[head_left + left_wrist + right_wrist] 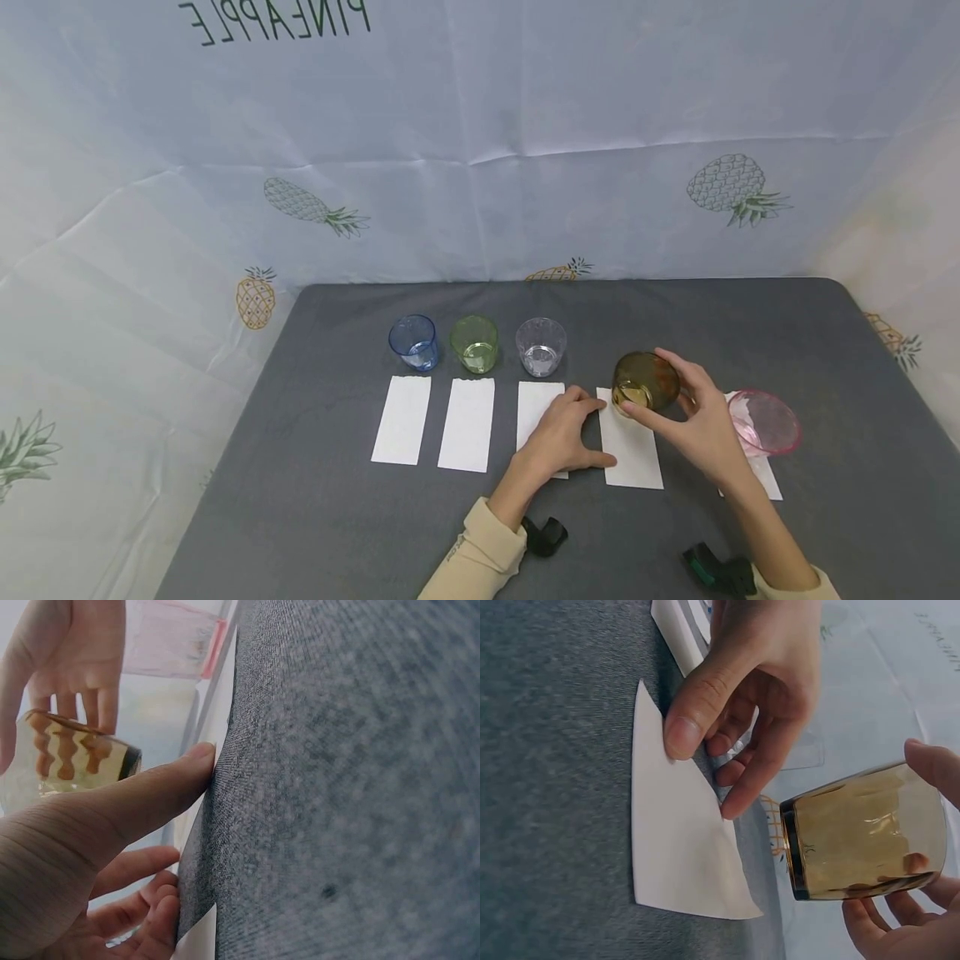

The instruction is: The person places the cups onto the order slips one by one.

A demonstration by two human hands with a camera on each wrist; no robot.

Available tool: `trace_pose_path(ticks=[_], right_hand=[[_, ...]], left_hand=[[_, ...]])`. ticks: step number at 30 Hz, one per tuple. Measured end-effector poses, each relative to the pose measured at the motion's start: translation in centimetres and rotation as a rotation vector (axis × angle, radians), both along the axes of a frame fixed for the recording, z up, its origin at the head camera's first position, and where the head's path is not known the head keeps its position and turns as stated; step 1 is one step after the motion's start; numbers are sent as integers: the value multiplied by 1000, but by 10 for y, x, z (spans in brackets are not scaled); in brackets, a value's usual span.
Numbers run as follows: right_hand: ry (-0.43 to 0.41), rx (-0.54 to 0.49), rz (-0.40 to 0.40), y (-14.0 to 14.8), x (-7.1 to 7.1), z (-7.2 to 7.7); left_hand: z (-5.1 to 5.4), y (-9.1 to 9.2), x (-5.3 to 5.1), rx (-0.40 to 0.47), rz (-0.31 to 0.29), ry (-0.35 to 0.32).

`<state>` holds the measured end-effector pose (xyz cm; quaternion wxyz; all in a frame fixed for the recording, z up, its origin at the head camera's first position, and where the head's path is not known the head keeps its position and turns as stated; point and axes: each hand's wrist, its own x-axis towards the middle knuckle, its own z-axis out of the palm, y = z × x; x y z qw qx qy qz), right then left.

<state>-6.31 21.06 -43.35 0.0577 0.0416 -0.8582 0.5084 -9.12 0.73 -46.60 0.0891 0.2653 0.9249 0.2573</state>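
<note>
1. Right fingers (pixel 684 367) curled round amber glass tumbler (pixel 641 379); white paper strip (pixel 633 454) beneath them.
2. Left fingers (pixel 583 405) loosely spread, gripping nothing, tips touching strip's edge.
3. Likely placing; calls for lowering tumbler, steadying strip.

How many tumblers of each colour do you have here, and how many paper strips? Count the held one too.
Blue see-through tumbler: 1
Green see-through tumbler: 1
Colourless see-through tumbler: 1
Amber see-through tumbler, held in the right hand: 1
Pink see-through tumbler: 1
White rectangular paper strips: 5
Total: 10
</note>
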Motion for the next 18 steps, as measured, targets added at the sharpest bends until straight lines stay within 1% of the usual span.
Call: trace_pose_path(ticks=[5, 10, 18], right_hand=[[-27, 18, 1, 1, 6, -1], [-44, -3, 17, 2, 11, -3], [-33, 19, 3, 3, 16, -8]], left_hand=[[0, 0, 0, 1, 3, -14], [0, 0, 0, 11, 5, -25], [0, 0, 0, 11, 5, -5]])
